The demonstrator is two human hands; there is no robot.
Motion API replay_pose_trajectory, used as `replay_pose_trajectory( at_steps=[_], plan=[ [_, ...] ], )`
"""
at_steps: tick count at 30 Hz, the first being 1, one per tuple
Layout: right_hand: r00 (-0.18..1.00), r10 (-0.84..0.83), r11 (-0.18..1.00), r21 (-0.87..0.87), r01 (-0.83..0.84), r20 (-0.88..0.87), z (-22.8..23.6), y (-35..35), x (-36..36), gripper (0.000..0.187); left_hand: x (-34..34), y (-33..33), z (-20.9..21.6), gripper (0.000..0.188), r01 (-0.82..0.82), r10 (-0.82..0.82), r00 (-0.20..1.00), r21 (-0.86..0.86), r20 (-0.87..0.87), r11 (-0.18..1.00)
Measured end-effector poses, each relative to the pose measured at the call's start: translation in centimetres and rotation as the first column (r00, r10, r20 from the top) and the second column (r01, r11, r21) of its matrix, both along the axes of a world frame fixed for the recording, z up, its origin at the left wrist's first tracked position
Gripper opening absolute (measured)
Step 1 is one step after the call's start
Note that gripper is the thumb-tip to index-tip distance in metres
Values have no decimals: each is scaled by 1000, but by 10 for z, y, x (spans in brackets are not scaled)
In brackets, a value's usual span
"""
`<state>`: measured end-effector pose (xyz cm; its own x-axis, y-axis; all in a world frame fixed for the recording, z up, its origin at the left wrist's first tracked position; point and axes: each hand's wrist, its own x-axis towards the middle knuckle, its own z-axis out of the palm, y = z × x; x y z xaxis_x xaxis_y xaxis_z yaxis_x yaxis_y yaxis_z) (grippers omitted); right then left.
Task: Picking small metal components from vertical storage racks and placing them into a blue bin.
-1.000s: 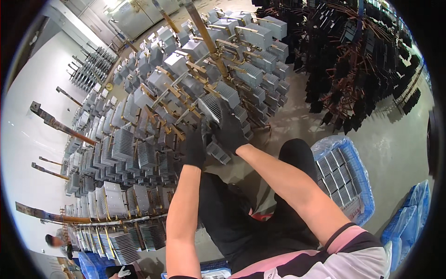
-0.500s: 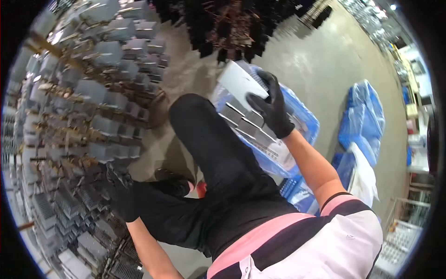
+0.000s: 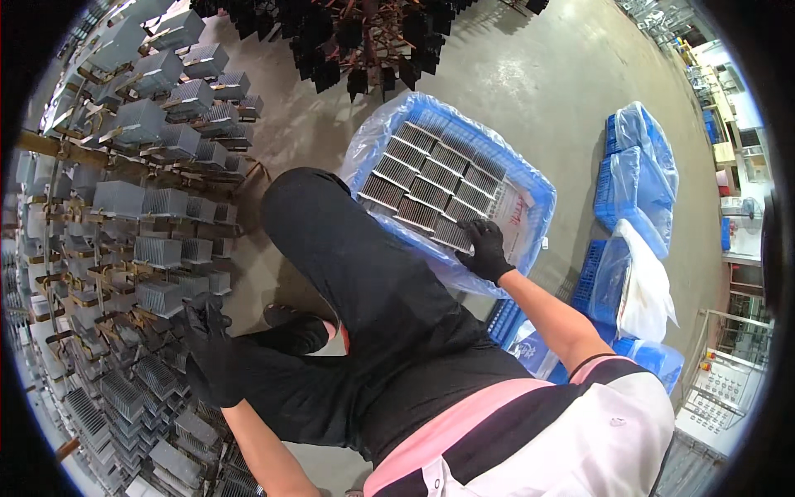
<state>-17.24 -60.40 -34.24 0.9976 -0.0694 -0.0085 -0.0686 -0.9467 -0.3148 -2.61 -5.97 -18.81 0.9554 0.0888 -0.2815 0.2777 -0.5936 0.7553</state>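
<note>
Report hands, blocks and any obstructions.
Right hand touching finned blocks in blue crate. Left hand beside hanging grey blocks, grip unclear. Bent knee near crate.

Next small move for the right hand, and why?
Probably ease the right hand up off the finned block: its fingers are at the block's edge, and the block appears to lie level beside neighbouring blocks in the blue crate.

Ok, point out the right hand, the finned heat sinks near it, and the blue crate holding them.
Right hand [image 3: 487, 251]: head view, its gloved back.
Finned heat sinks [image 3: 430, 194]: head view, central one's fins.
Blue crate [image 3: 546, 205]: head view, right rim.
</note>
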Motion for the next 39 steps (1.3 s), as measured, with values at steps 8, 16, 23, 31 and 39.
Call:
replay_pose_trajectory(
  at_steps=[8,16,23,31,39],
  plan=[
    [999,33,997,-71,-34,-8,-14,4,5,64,-6,50,-44,51,250,-280,960,410,16,877],
    [997,76,980,-187,-72,15,-25,-11,13,69,9,-20,3,49,46,-51,998,146,36,988],
    [984,174,985,6,-174,34,41,-3,82,64,-20,2,12,50,58,-537,842,980,55,192],
    [819,391,707,433,-559,419,211,170,278,56,42,10,71,62,-198,-520,670,802,531,564],
    [602,566,577,252,-777,563,222,389,375,75,165,15,99,36,-148,44,862,169,504,974]
  ],
)
